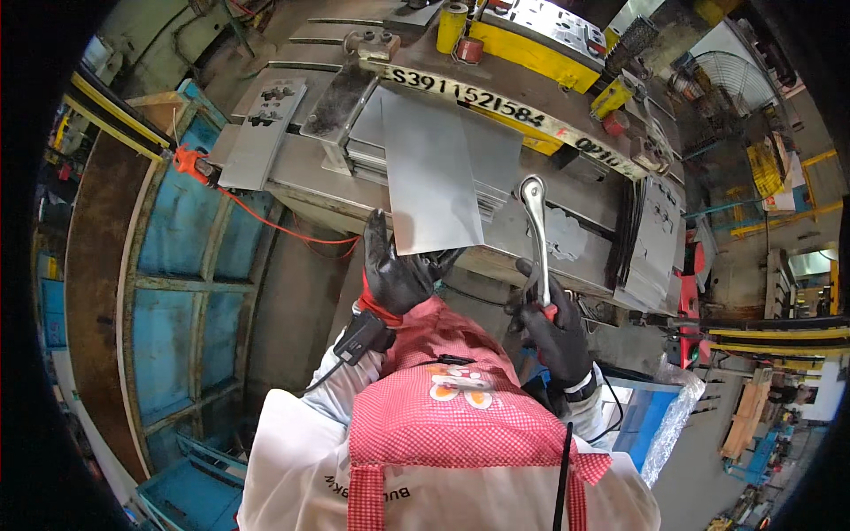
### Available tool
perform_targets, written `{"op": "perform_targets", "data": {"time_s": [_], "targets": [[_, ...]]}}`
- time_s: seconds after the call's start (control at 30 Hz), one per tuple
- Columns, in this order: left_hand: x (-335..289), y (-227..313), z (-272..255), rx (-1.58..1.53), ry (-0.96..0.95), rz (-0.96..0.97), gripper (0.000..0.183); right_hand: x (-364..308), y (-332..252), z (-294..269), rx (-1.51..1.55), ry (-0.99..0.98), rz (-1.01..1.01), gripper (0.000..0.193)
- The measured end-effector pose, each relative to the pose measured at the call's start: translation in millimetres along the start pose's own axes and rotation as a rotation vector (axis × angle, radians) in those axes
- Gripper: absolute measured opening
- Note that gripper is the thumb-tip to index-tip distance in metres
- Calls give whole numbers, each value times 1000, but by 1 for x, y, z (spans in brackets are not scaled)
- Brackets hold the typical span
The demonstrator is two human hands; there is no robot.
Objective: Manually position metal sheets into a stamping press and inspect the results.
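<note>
My left hand (397, 279), in a black glove with a red cuff, is at the near edge of a thin grey metal sheet (429, 177). Its fingers pass under the sheet and its thumb stands up along the left side. The sheet lies tilted over a stack of similar sheets (500, 159) on the press bed. In my right hand (556, 341), also black-gloved, a chrome ratchet wrench (537, 226) is gripped by its handle, with the round head pointing up and away from me.
A marked steel die bar (505, 111) crosses behind the sheets. Cut metal pieces (571, 234) lie right of the stack, and flat plates (266, 133) at the left. An orange-red air gun (190, 164) with a hose hangs beside a blue framed panel (181, 274).
</note>
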State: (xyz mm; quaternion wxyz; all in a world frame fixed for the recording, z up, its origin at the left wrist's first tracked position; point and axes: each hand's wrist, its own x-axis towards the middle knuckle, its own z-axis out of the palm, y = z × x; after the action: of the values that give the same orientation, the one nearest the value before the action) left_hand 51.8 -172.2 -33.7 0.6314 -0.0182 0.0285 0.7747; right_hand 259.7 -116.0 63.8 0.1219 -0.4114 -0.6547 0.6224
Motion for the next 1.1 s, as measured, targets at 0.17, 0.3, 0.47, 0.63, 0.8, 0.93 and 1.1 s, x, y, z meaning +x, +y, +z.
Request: {"op": "perform_targets", "data": {"time_s": [0.17, 0.3, 0.47, 0.63, 0.8, 0.93, 1.1], "targets": [[-7, 4, -3, -68, -11, 21, 60, 4, 25, 7, -134, -60, -112, 55], [-4, 9, -21, -24, -57, -18, 59, 14, 42, 29, -116, -187, -254, 55], [4, 14, -80, 805, 113, 276, 63, 34, 38, 36, -377, -314, -113, 54], [-1, 3, 10, -48, 53, 75, 59, 28, 15, 38, -49, -431, 126, 52], [22, 1, -24, -190, -283, -4, 57, 28, 19, 33, 228, -444, 166, 51], [21, 2, 33, -79, -471, -75, 62, 26, 5, 29, 278, -460, 149, 49], [37, 7, 8, -150, -201, 10, 66, 25, 11, 29, 322, -494, 135, 48]]}}
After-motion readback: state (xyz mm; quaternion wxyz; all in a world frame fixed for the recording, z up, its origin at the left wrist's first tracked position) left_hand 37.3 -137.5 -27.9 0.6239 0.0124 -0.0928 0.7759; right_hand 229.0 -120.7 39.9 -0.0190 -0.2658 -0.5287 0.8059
